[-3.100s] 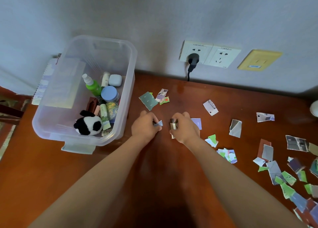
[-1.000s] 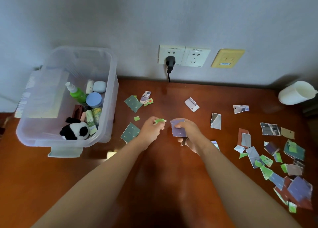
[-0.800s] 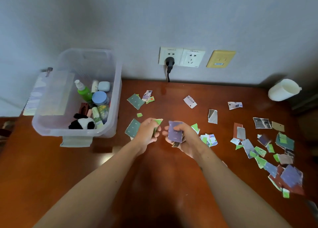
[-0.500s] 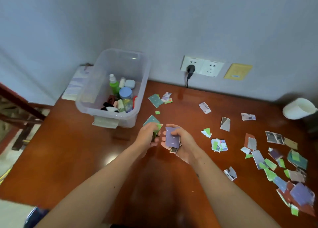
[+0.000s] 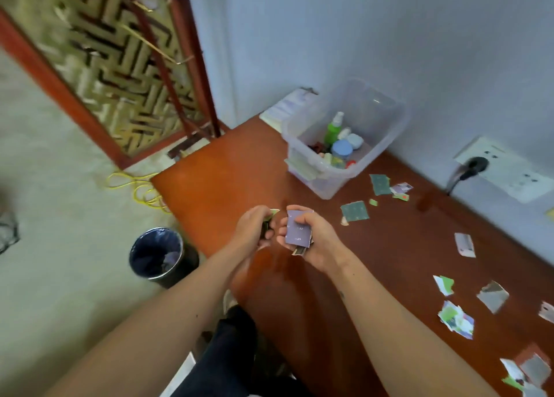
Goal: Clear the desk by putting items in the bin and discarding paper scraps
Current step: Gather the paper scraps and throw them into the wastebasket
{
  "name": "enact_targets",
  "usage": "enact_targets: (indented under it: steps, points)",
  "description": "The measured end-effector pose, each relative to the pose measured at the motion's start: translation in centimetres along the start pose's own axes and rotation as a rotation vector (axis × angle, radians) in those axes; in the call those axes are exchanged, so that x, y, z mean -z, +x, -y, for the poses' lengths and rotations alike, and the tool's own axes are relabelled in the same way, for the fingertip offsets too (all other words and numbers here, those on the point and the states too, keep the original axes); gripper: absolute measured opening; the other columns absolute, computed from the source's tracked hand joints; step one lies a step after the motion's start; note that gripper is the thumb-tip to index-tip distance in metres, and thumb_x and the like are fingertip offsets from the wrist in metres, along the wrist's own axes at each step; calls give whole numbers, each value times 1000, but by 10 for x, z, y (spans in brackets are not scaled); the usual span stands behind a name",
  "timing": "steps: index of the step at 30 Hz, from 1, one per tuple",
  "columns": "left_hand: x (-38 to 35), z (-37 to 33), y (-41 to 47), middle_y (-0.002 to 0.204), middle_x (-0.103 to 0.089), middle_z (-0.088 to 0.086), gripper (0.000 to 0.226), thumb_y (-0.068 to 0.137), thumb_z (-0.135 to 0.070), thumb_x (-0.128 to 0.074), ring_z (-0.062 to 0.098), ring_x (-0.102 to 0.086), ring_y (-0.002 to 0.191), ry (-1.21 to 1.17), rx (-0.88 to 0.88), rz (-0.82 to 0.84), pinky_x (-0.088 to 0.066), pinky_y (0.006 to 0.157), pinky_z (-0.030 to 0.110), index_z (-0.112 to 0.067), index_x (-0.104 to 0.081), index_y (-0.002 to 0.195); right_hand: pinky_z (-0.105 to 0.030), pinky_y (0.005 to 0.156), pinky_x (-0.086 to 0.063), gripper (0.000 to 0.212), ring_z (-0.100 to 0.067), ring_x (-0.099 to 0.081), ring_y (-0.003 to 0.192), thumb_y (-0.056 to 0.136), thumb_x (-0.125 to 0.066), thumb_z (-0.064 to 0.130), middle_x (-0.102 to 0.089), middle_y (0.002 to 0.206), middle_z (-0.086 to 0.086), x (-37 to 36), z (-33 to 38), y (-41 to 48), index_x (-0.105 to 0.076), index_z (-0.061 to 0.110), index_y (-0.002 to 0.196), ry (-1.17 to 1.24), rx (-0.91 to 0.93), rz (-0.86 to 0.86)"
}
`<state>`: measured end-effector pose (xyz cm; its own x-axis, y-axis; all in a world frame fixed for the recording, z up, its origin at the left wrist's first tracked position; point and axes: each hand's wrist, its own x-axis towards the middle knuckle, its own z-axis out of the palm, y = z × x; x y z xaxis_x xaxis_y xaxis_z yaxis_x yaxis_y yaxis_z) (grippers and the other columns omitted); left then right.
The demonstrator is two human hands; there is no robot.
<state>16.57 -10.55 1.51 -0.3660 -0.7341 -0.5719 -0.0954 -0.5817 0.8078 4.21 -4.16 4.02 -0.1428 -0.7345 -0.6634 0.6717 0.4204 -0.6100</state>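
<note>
Currently our right hand grips purple scrap stack, left hand pinches green scraps, both above desk; wastebasket beside desk.

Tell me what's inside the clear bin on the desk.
The clear bin holds a green spray bottle, a blue-lidded jar, a pale case and smaller items too blurred to name. Anything beneath these is covered.

A reddish-brown wooden desk fills the centre and right of the frame. A clear plastic bin stands on it at upper centre by the wall, with a white pad just at its upper left. Paper scraps lie scattered from below the bin to the lower right corner.
</note>
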Motion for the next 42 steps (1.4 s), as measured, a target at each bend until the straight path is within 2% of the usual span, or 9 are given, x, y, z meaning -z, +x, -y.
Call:
enact_targets:
  steps: [9,13,19,24,29,32,37,39,42]
  points:
    - [133,-22,17,53,-41,-1,19,88,-20,-42,10,-32,42,-116,-15,-213,-22,39,21,-12,-45,71,-41,75,-57,22,-26,-63,72,92,-47,3,-61,85,-15,-115,-35,74,-57,11,110,-212,-114,177]
    - [205,-30,38,53,-37,4,27,86,-26,-44,15,-28,44,-167,17,-263,-19,45,26,-13,-45,63,-40,74,-55,21,-26,-62,67,93,-45,3,-59,85,-15,-182,-59,118,-57,10,109,-232,-194,222]
    - [308,-32,72,55,-44,2,23,85,-18,-44,13,-36,43,-286,97,-389,-27,39,21,-11,-45,64,-36,65,-58,29,-28,-61,63,92,-41,3,-60,77,-16,-286,-104,190,-52,7,118,-355,-311,235]
    - [383,-9,111,52,-45,-1,23,87,-14,-46,13,-36,44,-352,216,-524,-27,41,21,-13,-49,63,-32,51,-58,23,-27,-60,60,93,-39,1,-56,79,-16,-337,-158,254,-54,8,109,-405,-394,113]
    - [436,50,166,51,-46,-1,26,88,-11,-46,13,-39,43,-315,346,-581,-31,45,23,-14,-49,62,-31,57,-53,18,-21,-63,55,96,-43,8,-62,74,-11,-340,-229,329,-59,10,88,-490,-532,4]
    - [459,104,208,56,-48,0,19,86,-15,-47,14,-44,46,-354,477,-573,-35,46,23,-15,-52,68,-30,53,-52,15,-26,-64,66,97,-45,8,-62,89,-15,-326,-279,382,-60,9,97,-490,-577,-97]
    - [487,188,272,63,-55,2,17,94,-18,-46,17,-54,57,-407,624,-618,-49,56,28,-13,-59,84,-34,64,-54,28,-28,-65,93,98,-46,4,-62,111,-18,-291,-353,461,-54,4,125,-513,-592,-113]
    - [494,215,294,64,-53,4,17,96,-16,-46,17,-50,54,-420,641,-637,-48,53,26,-10,-58,85,-33,64,-55,21,-24,-65,83,97,-50,4,-63,107,-16,-279,-376,486,-58,8,116,-552,-562,-130]
    - [505,249,321,66,-51,7,22,98,-10,-44,17,-44,51,-441,672,-676,-43,53,27,-11,-56,79,-42,83,-54,8,-23,-62,85,96,-56,13,-67,101,-11,-262,-411,521,-61,17,100,-614,-575,-163]
